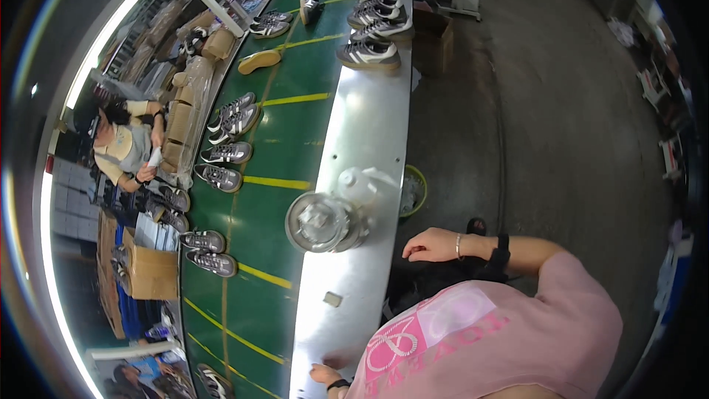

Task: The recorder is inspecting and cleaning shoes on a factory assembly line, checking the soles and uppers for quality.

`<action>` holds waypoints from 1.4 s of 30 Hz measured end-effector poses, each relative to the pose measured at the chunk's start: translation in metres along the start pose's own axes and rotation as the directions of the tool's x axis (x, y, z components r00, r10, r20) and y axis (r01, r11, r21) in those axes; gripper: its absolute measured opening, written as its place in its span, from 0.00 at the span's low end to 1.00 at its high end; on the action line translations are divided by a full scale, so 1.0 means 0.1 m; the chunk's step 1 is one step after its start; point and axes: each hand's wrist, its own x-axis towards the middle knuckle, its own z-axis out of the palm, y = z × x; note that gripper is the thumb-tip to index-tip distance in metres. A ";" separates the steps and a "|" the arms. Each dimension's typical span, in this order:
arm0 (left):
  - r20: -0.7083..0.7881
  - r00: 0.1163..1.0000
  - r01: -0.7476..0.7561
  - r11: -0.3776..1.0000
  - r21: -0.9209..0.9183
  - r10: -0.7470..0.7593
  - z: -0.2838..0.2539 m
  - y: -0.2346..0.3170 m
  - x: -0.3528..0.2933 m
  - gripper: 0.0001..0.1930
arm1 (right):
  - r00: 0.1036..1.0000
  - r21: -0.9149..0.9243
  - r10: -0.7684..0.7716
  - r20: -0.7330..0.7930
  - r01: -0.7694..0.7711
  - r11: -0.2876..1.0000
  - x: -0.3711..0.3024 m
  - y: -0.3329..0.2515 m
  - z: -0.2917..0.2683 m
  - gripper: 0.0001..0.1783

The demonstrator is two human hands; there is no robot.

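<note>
My left hand rests at the near end of the silver metal ledge, its fingers curled and nothing visible in them. My right hand hangs past the ledge's outer edge, fingers bent inward, with no object showing. Between and ahead of the hands, a round metal pot stands on the ledge, its lid topped by something crumpled or shiny. Against it is a translucent white plastic bottle. A small greyish block lies flat on the ledge, closer to my left hand than the pot is.
A green conveyor belt with yellow stripes carries grey sneakers and a tan sole. More sneakers stand on the far ledge. A lime-rimmed bin is beside the ledge. Across the belt, a person works near a cardboard box.
</note>
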 end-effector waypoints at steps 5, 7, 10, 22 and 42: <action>0.070 0.997 0.026 0.994 -0.107 -0.019 0.36 1.70 -1.27 0.15 | 0.974 0.014 0.135 -0.183 -0.134 0.991 -0.96 0.75 -1.16 0.13; 0.283 0.927 -0.248 0.968 -0.026 0.245 0.44 2.68 -1.79 0.15 | 0.931 0.084 0.298 -0.213 -0.286 0.954 -1.23 0.97 -1.60 0.13; 0.524 0.680 -0.461 0.855 -0.239 0.513 0.41 4.13 -2.35 0.14 | 0.905 0.219 0.390 -0.168 -0.352 0.910 -1.32 1.19 -2.08 0.12; 0.438 0.396 -0.451 0.586 -0.673 0.807 1.80 7.79 -2.50 0.11 | 0.973 0.188 0.197 -0.122 -0.172 0.967 0.21 1.48 -4.01 0.11; 0.215 0.910 -0.202 0.830 -0.520 0.356 2.98 10.88 0.47 0.30 | 0.777 0.099 0.309 -0.549 -0.307 0.947 7.20 1.76 -6.44 0.61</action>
